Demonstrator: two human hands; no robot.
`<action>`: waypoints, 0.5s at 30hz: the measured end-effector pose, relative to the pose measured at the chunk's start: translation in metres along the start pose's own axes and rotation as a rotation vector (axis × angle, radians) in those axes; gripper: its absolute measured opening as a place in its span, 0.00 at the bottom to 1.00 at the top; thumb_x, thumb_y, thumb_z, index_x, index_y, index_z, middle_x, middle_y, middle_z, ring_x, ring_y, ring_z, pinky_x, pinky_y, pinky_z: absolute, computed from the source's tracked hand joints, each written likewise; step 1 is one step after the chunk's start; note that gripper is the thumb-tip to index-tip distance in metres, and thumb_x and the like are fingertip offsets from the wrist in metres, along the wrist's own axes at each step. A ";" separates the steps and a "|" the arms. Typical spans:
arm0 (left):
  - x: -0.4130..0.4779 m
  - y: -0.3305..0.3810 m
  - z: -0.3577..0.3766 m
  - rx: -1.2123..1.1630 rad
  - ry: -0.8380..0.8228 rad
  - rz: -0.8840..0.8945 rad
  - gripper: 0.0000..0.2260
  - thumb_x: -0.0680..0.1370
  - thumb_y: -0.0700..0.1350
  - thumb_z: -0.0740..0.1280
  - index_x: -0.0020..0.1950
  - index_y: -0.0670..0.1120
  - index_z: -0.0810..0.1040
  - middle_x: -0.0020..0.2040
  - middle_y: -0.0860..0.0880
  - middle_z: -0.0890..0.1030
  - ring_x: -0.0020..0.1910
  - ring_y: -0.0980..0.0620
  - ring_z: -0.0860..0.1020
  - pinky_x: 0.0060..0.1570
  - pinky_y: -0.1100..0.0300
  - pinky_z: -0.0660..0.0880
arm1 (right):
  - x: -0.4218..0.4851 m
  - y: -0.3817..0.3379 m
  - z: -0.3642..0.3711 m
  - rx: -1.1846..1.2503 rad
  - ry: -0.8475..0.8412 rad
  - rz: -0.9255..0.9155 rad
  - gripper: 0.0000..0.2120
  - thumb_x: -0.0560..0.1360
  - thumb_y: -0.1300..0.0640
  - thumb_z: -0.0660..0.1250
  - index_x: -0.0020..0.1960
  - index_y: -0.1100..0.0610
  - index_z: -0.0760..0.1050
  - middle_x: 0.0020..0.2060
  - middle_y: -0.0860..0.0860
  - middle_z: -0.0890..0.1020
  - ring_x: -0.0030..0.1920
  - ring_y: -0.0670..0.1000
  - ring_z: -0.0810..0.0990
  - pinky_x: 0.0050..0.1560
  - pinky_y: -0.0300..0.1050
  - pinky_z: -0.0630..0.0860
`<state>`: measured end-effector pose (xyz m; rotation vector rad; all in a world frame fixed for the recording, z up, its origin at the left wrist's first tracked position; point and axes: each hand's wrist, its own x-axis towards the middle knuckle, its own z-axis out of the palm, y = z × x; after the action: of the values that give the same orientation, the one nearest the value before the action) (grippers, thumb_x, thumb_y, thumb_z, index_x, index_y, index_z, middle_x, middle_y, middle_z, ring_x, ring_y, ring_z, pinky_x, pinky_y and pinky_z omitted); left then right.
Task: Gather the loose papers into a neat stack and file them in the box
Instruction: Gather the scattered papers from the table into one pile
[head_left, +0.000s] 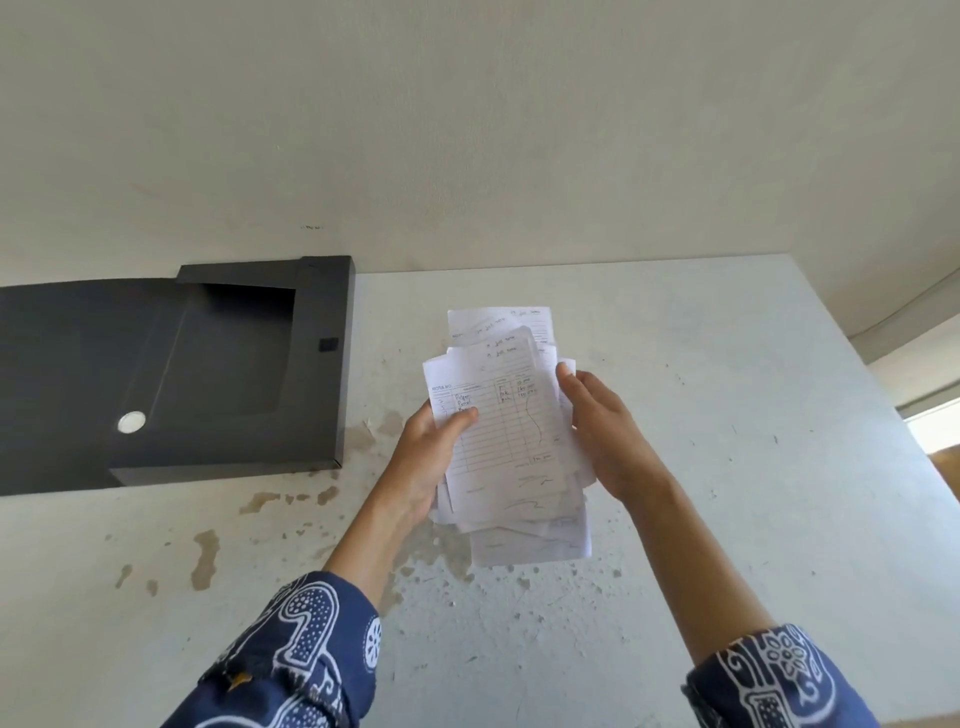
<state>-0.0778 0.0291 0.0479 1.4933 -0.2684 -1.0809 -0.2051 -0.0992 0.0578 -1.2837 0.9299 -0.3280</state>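
Above the stained white table (675, 415), left hand (426, 457) and right hand (602, 431) both grasp the uneven papers (511, 431); tapping edges level should precede filing in the open black box (218, 364) at left.

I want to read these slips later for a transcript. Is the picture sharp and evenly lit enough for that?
Head view: soft, even daylight, no glare on the papers; printed lines show but the handwriting is too small and soft to read; wide-angle lens bends the table edges; the black box is dark with little detail; a blown-out bright patch sits at the right edge.
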 end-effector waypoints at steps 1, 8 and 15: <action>0.000 0.000 0.001 0.007 -0.008 0.002 0.11 0.79 0.41 0.62 0.61 0.46 0.77 0.55 0.50 0.83 0.54 0.52 0.81 0.51 0.60 0.76 | -0.001 -0.001 0.002 0.024 -0.042 -0.004 0.19 0.79 0.44 0.58 0.61 0.55 0.76 0.53 0.54 0.84 0.51 0.52 0.84 0.50 0.50 0.81; 0.008 0.003 0.007 -0.037 0.038 -0.053 0.13 0.79 0.42 0.61 0.63 0.44 0.71 0.57 0.45 0.81 0.55 0.49 0.79 0.51 0.55 0.76 | 0.002 0.000 0.013 0.069 -0.180 -0.004 0.15 0.79 0.58 0.60 0.65 0.55 0.72 0.56 0.53 0.82 0.55 0.53 0.82 0.50 0.45 0.81; 0.012 0.003 0.004 0.046 0.070 -0.011 0.11 0.78 0.39 0.64 0.60 0.46 0.76 0.51 0.53 0.82 0.50 0.58 0.80 0.43 0.67 0.75 | 0.010 0.006 0.007 0.013 -0.161 -0.049 0.18 0.75 0.70 0.61 0.63 0.58 0.73 0.55 0.59 0.82 0.56 0.59 0.81 0.54 0.54 0.80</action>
<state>-0.0736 0.0175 0.0455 1.5724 -0.2380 -1.0357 -0.1956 -0.1000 0.0485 -1.3026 0.7600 -0.2645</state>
